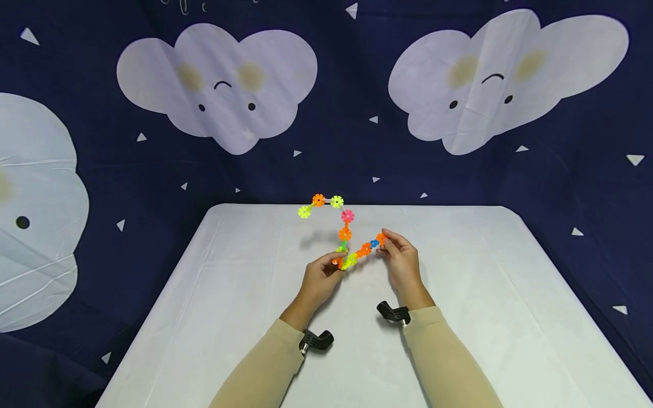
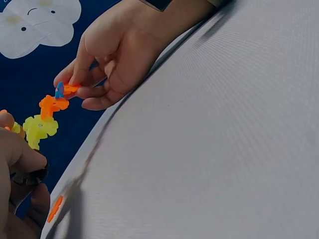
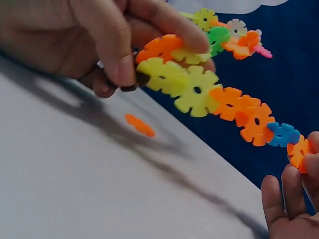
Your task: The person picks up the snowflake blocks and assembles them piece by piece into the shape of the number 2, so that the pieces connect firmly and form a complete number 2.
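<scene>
A chain of flower-shaped plastic interlocking discs (image 1: 344, 233) in orange, yellow, green, pink and blue is held up over the table, bent in a curve. My left hand (image 1: 318, 280) grips it at the low bend, thumb and fingers on the yellow and orange discs. At the chain's right end, my right hand (image 1: 404, 263) pinches an orange disc (image 3: 300, 153), beside a blue disc (image 3: 283, 135). The chain's far part arcs upward and left to a yellow disc (image 1: 304, 212). Something dark shows under the left thumb in the right wrist view; I cannot tell what it is.
A loose orange disc (image 3: 139, 125) lies on the white table (image 1: 245, 340) beneath the left hand. Behind the table hangs a dark blue cloth (image 1: 347, 113) with white clouds and triangles. Each wrist wears a black camera mount (image 1: 317, 340).
</scene>
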Tool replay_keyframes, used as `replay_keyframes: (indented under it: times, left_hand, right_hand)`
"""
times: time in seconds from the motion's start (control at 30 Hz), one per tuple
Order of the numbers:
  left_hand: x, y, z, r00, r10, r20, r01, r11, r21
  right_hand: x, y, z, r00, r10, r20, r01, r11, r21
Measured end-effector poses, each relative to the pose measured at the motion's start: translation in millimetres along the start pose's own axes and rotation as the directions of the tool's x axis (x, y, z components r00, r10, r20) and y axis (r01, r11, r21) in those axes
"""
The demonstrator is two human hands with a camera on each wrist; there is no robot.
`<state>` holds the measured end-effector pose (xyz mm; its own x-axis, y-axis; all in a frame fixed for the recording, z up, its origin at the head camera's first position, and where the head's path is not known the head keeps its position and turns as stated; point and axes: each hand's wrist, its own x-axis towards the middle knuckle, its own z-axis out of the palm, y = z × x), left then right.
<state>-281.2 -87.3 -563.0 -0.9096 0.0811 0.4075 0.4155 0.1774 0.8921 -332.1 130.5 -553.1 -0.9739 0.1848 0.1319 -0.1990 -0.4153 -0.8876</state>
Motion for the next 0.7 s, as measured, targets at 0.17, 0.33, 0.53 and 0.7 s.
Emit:
replay_keyframes:
  times: [0.17,0.33,0.53,0.7]
  left_hand:
    - [0.8,0.2,0.3,1.000,-0.024,0.016,0.024,1.000,-0.003]
    - [-0.1,0.1,0.0,0.998,-0.043,0.052,0.042,0.999,0.011]
    - [-2.0,-0.7,-1.1,0.995,-0.026,0.098,0.018,0.997,0.080]
    - [-2.1,-1.4,-0.6,0.995,-0.019,0.101,0.008,0.994,0.109]
  right_hand:
    - [0.5,-1.0,-1.9,1.000,0.012,0.009,-0.012,1.000,0.021]
    - [1.2,-1.8,-4.2,1.000,-0.008,0.017,0.009,0.999,-0.045]
    - [2.2,-3.1,-7.3,0.998,-0.032,0.061,0.041,0.988,-0.149]
    - [2.4,-3.8,-9.0,0.995,-0.041,0.094,0.059,0.979,-0.196]
